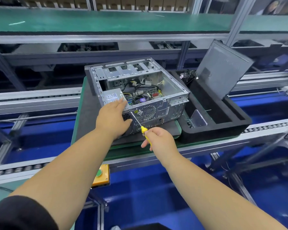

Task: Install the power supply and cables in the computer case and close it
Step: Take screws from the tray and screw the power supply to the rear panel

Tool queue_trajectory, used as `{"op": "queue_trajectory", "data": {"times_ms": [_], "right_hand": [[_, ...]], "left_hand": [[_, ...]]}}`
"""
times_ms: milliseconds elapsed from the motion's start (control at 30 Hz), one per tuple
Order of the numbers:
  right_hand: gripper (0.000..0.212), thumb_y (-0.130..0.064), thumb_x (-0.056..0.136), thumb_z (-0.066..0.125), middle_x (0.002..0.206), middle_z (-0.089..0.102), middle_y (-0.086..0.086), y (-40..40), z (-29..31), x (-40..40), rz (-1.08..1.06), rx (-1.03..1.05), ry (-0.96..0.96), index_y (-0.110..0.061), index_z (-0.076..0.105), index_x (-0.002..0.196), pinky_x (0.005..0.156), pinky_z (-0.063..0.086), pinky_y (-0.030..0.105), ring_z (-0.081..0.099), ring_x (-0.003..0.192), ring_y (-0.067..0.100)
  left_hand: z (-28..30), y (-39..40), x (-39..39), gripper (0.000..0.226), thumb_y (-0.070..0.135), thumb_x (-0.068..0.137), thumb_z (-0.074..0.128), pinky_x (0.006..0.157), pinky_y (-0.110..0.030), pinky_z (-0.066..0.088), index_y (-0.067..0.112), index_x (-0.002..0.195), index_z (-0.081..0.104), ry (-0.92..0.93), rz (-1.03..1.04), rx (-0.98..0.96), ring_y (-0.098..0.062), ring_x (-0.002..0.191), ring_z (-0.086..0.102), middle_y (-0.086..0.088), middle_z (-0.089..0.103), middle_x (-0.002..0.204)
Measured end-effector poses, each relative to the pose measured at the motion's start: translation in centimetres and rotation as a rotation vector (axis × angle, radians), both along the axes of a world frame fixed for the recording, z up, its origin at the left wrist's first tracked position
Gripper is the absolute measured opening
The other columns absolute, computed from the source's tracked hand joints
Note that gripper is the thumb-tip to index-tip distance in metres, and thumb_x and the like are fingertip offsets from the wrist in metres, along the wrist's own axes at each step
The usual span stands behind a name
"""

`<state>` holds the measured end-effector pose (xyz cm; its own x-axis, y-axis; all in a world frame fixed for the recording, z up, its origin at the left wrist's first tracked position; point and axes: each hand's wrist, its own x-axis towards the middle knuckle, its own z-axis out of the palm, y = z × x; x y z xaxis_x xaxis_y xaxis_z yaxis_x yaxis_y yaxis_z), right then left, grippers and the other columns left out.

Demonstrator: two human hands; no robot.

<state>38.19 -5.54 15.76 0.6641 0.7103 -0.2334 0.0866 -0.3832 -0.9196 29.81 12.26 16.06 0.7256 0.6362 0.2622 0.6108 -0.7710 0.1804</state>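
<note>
The computer case (140, 90) lies on its side with the open side up, on a dark mat on the green bench (76, 130), and the power supply (112, 96) — a grey metal box with a white label whose print is too small to read — sits in the near left corner of the case. The left hand (113, 118) rests flat on the near edge of the case with its fingers (121, 102) straight and touching the power supply's top, holding nothing. The right hand (158, 138) grips the yellow handle of a screwdriver (138, 121), fingers curled round it; the metal shaft slants up and left, its tip against the rear panel of the case just beside the round fan grille (146, 112). Inside the case, black and yellow cables (136, 87) run over the motherboard. To the right, a black foam tray (214, 128) stands just beside the case, and the grey side panel (223, 70) leans tilted in it. Below the bench edge, near the left forearm, sits a yellow box with a green button (99, 173). No brand name can be made out anywhere.
</note>
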Motion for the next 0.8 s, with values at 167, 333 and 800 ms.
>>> {"op": "queue_trajectory", "data": {"times_ms": [167,333,800], "right_hand": [[0.02,-0.033,0.095,0.048,0.069,0.073,-0.008,0.3,-0.1,0.0,-0.006,-0.018,0.014,-0.022,0.064,0.089,0.056,0.043,0.026,0.046,0.045,0.001],[0.022,-0.034,0.096,0.047,0.069,0.073,-0.008,0.6,0.0,-0.1,-0.002,-0.031,0.022,-0.024,0.065,0.089,0.056,0.042,0.025,0.047,0.046,0.0],[0.034,-0.032,0.106,0.037,0.051,0.066,0.001,3.1,2.9,-0.2,0.003,-0.312,0.358,-0.012,0.062,0.094,0.051,0.034,0.026,0.041,0.049,0.014]], "left_hand": [[0.2,-0.2,-0.1,0.075,0.048,0.085,0.065,0.115,-0.035,0.023,0.021,0.149,0.038,-0.036,-0.001,-0.015,-0.021,0.14,0.033,0.0,0.037,0.154],[0.2,-0.2,-0.1,0.073,0.048,0.086,0.064,0.115,-0.034,0.022,0.022,0.149,0.037,-0.033,0.002,-0.012,-0.021,0.14,0.033,0.0,0.037,0.154],[-0.1,-0.2,0.3,0.064,0.045,0.086,0.065,0.112,-0.037,0.028,0.02,0.142,0.047,-0.095,0.026,-0.004,-0.023,0.134,0.041,-0.001,0.049,0.145]]}}
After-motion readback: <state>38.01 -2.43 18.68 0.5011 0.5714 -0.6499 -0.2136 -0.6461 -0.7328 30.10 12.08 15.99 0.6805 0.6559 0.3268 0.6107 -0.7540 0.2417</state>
